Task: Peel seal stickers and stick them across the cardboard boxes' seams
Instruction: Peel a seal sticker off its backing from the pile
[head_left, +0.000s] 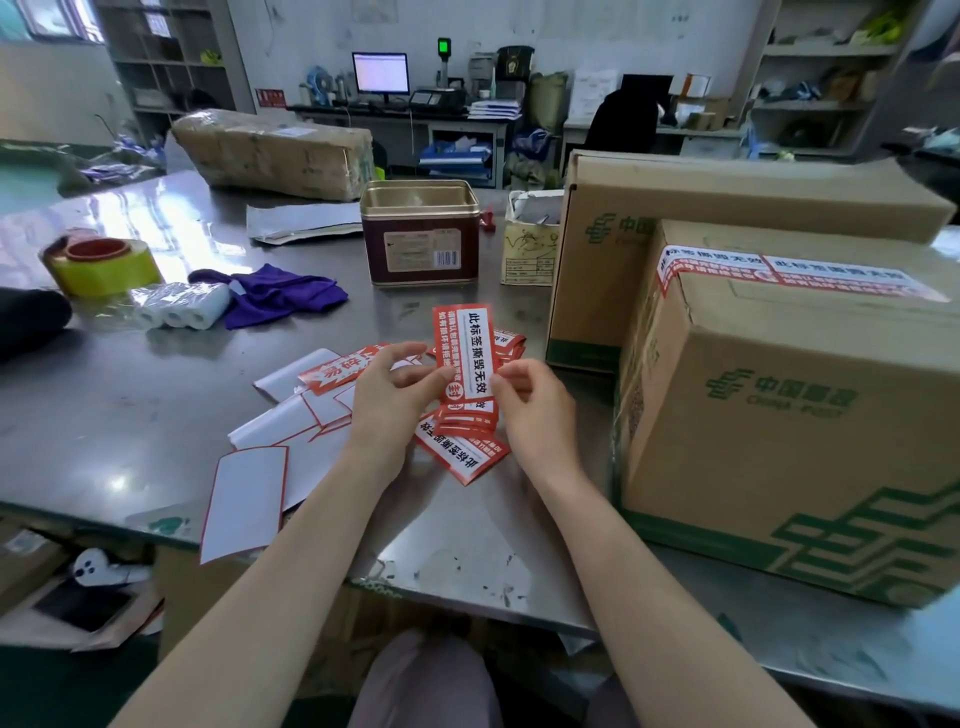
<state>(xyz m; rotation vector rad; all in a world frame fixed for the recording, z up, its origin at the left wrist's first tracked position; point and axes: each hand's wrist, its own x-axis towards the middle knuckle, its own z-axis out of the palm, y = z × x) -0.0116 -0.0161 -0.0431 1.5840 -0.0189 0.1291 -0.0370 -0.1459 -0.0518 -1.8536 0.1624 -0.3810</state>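
Red-and-white seal sticker (464, 353) stands upright between both hands above the steel table (104, 415). The left hand (387, 402) pinches its lower left edge with thumb and curled fingers; the right hand (535, 410) pinches the lower right edge the same way. Just beneath them lies a loose pile of stickers (460, 449), with peeled white backing sheets (244, 499) scattered to the left. Near the right hand sits a cardboard box (789, 415) with stickers already across its top seam, touching a larger box (727, 202) behind it. Farther back stands an open tin (421, 234).
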